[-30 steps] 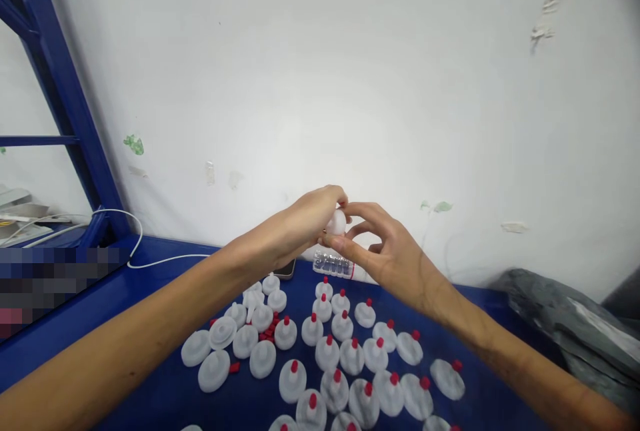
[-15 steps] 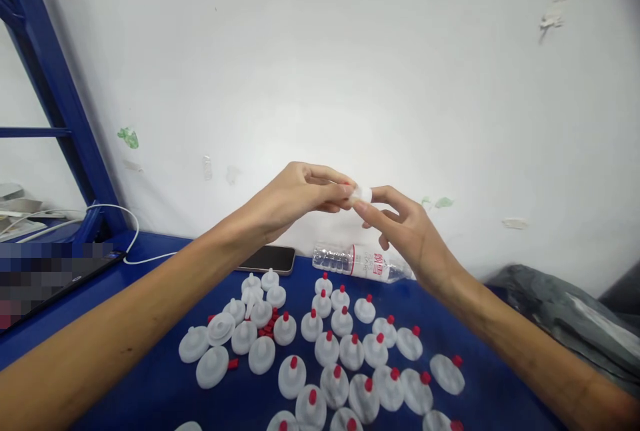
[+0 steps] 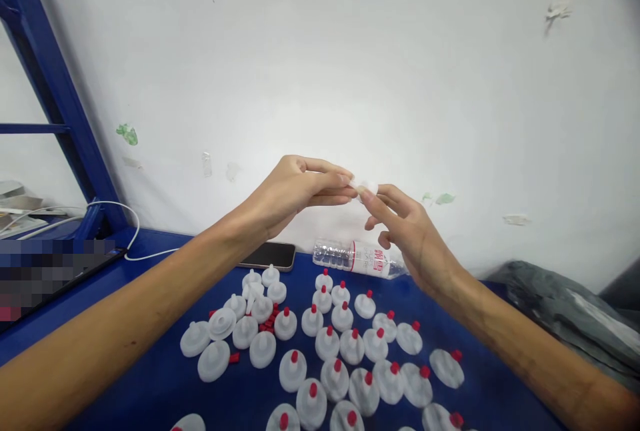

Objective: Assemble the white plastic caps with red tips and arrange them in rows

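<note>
Above the table, against the white wall, my two hands meet at a small white plastic nozzle cap (image 3: 371, 187). My right hand (image 3: 407, 224) pinches its round base between thumb and fingers, with the other fingers curled below. From the left, my left hand (image 3: 305, 190) closes its thumb and fingertips on the narrow end; whether a red tip is in there is hidden. Below, several white nozzle caps with red tips (image 3: 334, 378) stand in rows on the blue table (image 3: 165, 378). Left of them is a group of white nozzle caps without tips (image 3: 213, 360), around loose red tips (image 3: 267, 322).
A clear plastic bottle (image 3: 365, 259) lies along the wall, beside a phone (image 3: 270, 256). At left are a dark-edged screen (image 3: 55, 278), a white cable (image 3: 137, 234) and a blue metal frame (image 3: 60, 84). A dark grey plastic bag (image 3: 550, 304) lies at right.
The red bit seen at my left fingertips is out of sight now. My left fingers have straightened and the cap sits slightly further right. The view has shifted a little.
</note>
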`<state>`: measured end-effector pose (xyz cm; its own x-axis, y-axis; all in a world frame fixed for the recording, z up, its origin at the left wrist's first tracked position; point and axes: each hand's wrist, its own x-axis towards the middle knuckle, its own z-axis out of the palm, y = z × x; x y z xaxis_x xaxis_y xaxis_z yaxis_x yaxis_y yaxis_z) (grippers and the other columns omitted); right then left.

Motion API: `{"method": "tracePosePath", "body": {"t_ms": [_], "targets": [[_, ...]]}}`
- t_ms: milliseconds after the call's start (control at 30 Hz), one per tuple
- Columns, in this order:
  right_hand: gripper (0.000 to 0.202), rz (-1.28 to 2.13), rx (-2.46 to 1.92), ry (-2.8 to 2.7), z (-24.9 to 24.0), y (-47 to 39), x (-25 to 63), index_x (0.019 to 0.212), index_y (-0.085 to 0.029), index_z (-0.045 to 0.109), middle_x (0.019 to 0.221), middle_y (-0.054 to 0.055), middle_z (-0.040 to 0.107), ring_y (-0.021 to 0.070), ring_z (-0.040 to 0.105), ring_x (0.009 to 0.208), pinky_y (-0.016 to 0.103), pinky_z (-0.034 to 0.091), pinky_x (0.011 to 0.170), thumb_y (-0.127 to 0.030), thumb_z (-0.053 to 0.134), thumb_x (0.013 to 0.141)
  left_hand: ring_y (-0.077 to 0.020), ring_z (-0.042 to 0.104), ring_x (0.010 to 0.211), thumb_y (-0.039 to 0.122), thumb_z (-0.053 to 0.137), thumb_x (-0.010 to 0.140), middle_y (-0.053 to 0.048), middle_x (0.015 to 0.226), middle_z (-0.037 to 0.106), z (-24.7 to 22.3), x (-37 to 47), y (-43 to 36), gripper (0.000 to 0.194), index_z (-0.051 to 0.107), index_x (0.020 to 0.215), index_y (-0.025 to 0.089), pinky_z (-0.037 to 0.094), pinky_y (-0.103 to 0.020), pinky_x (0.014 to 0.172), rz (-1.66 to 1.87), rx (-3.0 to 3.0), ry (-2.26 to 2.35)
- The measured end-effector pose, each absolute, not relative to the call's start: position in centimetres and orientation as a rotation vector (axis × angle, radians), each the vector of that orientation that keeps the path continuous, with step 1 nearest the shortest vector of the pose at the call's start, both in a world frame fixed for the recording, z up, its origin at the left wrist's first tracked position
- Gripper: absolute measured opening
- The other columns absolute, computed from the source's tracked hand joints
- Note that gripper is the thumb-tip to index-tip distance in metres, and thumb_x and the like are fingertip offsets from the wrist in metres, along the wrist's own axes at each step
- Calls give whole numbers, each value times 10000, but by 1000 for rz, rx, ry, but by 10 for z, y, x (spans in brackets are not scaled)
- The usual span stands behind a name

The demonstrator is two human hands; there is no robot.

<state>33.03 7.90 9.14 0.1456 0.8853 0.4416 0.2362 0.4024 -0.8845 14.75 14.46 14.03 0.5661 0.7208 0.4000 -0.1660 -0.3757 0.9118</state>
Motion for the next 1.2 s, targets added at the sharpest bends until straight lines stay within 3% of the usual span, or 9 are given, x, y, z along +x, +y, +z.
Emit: {"method": "tracePosePath", "body": {"t_ms": [267, 400, 567, 667, 767, 900, 1200], "targets": [[258, 713, -1058, -1399, 89, 80, 330, 945, -262, 635, 1033, -8, 590, 121, 510, 725, 207, 342, 499, -510, 690, 897, -215, 729, 979, 291, 750, 824, -130, 997, 779, 134, 149, 147, 266, 742, 1006, 98, 588, -308, 911, 1028, 1847, 464], [339, 754, -1110, -1455, 89, 83, 331, 970, -241, 666, 1074, 32, 624, 116, 533, 673, 217, 356, 490, -571, 673, 891, -203, 732, 908, 265, 718, 820, -101, 915, 781, 139, 144, 149, 194, 759, 956, 133, 592, -300, 838, 1019, 1983, 534], [422, 747, -1153, -1478, 92, 85, 336, 1129, -245, 690, 983, 55, 674, 106, 536, 566, 223, 349, 452, -600, 646, 904, -208, 743, 778, 215, 712, 778, -51, 775, 782, 153, 125, 156, 92, 782, 827, 182, 600, -292, 714, 716, 2241, 721], [386, 680, -1117, -1418, 95, 85, 339, 1124, -261, 693, 923, 30, 671, 86, 507, 530, 204, 338, 433, -588, 598, 942, -187, 712, 662, 221, 749, 759, -17, 667, 744, 150, 118, 163, 39, 761, 778, 189, 555, -272, 574, 510, 2428, 911], [335, 668, -1096, -1395, 99, 83, 340, 1096, -263, 694, 901, 15, 663, 73, 496, 514, 192, 332, 426, -553, 606, 952, -114, 615, 550, 301, 741, 840, 34, 623, 662, 136, 119, 165, 176, 686, 748, 161, 487, -231, 492, 257, 2602, 1056], [296, 710, -1096, -1428, 100, 79, 336, 1083, -257, 685, 868, 2, 651, 65, 494, 485, 192, 328, 415, -516, 603, 966, -98, 599, 572, 397, 668, 922, 36, 699, 640, 118, 129, 158, 274, 643, 806, 151, 512, -236, 526, -145, 2689, 1128], [257, 698, -1071, -1538, 99, 75, 328, 1068, -260, 673, 801, -21, 653, 62, 516, 463, 177, 331, 407, -490, 597, 983, -142, 661, 745, 366, 656, 933, -13, 892, 685, 103, 155, 144, 213, 655, 952, 154, 580, -316, 681, -646, 2612, 1179]]}}
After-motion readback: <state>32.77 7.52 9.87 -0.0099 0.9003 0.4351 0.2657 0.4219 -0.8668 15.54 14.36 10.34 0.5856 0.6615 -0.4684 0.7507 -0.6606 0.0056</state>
